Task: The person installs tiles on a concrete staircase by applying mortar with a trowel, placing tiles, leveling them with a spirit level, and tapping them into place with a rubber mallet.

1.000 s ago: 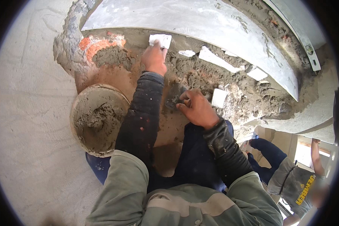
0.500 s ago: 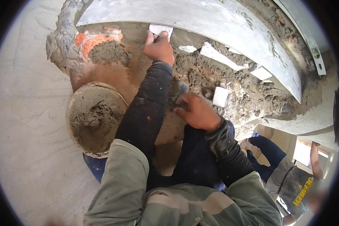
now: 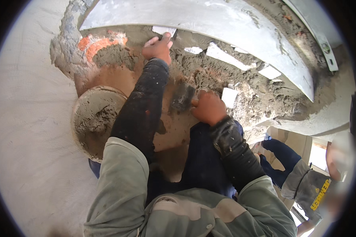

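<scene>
My left hand [image 3: 157, 50] grips the lower edge of a small white piece [image 3: 163, 30], which is partly tucked beneath the edge of a long pale grey slab [image 3: 209, 23]. Grey mortar [image 3: 201, 65] runs along that edge with other white chips in it. My right hand [image 3: 209, 106] is closed on the handle of a trowel, whose dark, smeared blade [image 3: 182, 97] lies left of my fingers. A loose white block [image 3: 229, 97] sits just right of that hand.
A bucket of mortar [image 3: 97, 122] stands left of my forearm, beside a plastered surface [image 3: 31, 126]. Exposed orange brick [image 3: 87, 44] shows at upper left. A spirit level [image 3: 326, 49] is at upper right. A co-worker [image 3: 306, 185] in a grey top is at lower right.
The white piece in my left hand has moved up under the slab's edge. My right hand has shifted slightly up, and more of the trowel blade shows.
</scene>
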Demonstrator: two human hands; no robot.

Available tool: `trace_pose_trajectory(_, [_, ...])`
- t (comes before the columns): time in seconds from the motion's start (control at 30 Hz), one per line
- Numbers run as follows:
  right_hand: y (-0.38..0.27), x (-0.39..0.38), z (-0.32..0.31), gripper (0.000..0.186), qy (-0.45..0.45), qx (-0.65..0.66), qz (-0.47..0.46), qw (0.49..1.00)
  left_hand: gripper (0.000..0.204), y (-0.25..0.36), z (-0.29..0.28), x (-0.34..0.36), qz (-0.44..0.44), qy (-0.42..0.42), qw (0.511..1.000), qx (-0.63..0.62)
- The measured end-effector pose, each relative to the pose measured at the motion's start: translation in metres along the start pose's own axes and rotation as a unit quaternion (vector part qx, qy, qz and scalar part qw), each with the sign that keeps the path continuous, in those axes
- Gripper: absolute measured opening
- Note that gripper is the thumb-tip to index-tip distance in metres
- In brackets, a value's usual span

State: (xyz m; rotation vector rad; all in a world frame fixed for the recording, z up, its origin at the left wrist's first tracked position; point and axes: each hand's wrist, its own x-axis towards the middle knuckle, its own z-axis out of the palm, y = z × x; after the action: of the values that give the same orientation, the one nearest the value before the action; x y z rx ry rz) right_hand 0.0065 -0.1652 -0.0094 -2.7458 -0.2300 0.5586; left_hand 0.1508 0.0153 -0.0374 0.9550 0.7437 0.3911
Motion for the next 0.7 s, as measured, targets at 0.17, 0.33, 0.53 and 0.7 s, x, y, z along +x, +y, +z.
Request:
trace_pose_trajectory(0.17, [0.003,0.028,0.018,0.027,-0.143,-0.08,-0.02,0.986,0.048,0.054,-0.034,0.002,-0.007,-0.11,0.989,0.101])
trace_pose_trajectory(0.33, [0.02,0.048,0.036,0.027,-0.133,-0.113,-0.092,0.98,0.053,0.158,-0.074,-0.084,0.141,-0.221,0.94,0.218])
trace_pose_trajectory(0.53, [-0.029,0.006,0.003,0.019,0.088,-0.097,-0.235,0.963,0.029,0.195,-0.236,-0.106,0.382,-0.097,0.868,0.303])
trace_pose_trajectory(0.7, [-0.07,-0.002,-0.033,0.012,0.219,0.014,-0.586,0.78,0.022,0.184,-0.32,-0.06,0.387,0.021,0.858,0.338])
